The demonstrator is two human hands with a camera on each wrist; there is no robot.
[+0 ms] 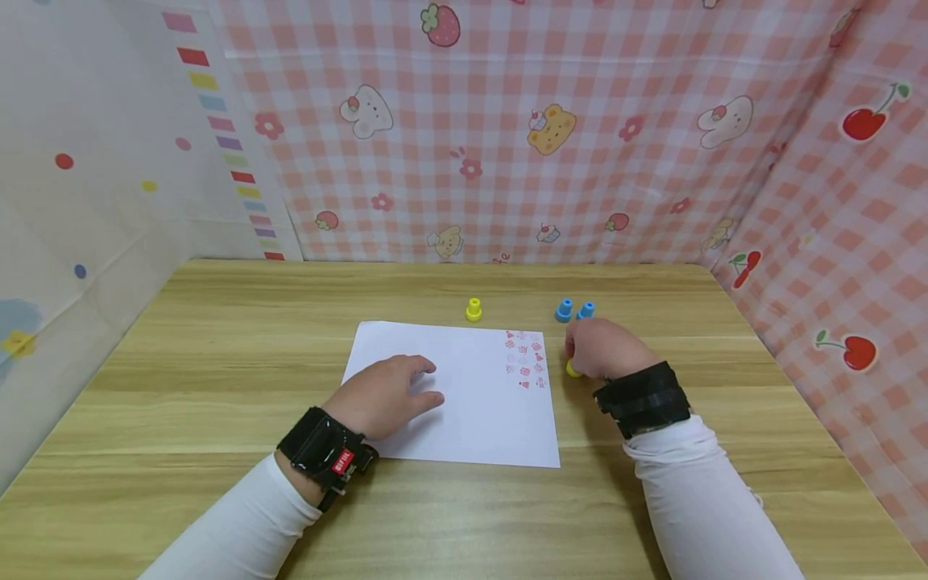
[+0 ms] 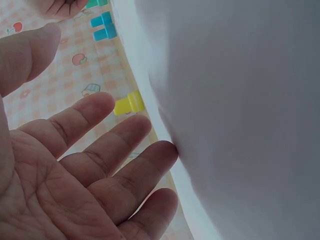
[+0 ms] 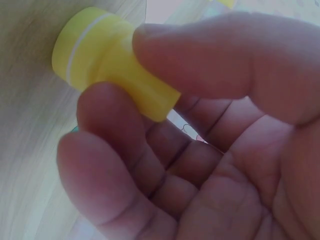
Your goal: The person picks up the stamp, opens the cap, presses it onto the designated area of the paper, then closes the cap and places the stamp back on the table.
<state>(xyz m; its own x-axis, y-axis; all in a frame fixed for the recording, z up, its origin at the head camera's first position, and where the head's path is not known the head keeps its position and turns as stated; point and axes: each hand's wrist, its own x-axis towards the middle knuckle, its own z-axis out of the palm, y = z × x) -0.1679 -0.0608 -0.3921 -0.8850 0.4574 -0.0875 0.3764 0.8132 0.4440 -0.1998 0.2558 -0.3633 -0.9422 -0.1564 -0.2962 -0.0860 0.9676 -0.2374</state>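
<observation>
My right hand (image 1: pixel 611 348) pinches a yellow stamp (image 3: pixel 116 65) between thumb and fingers, at the paper's right side. In the head view the hand covers most of that stamp. My left hand (image 1: pixel 387 395) has its fingers extended and spread over the left part of a white sheet of paper (image 1: pixel 464 419), holding nothing; in the left wrist view a fingertip (image 2: pixel 167 150) meets the paper's edge. Small red printed pictures (image 1: pixel 524 358) fill the sheet's upper right corner.
Behind the sheet stands another yellow stamp (image 1: pixel 474 310). Two blue stamps (image 1: pixel 564 311) stand beyond my right hand. A green piece (image 2: pixel 96 3) shows near that hand in the left wrist view. Patterned cloth (image 1: pixel 471 129) borders the wooden table (image 1: pixel 239 322) at the back and sides.
</observation>
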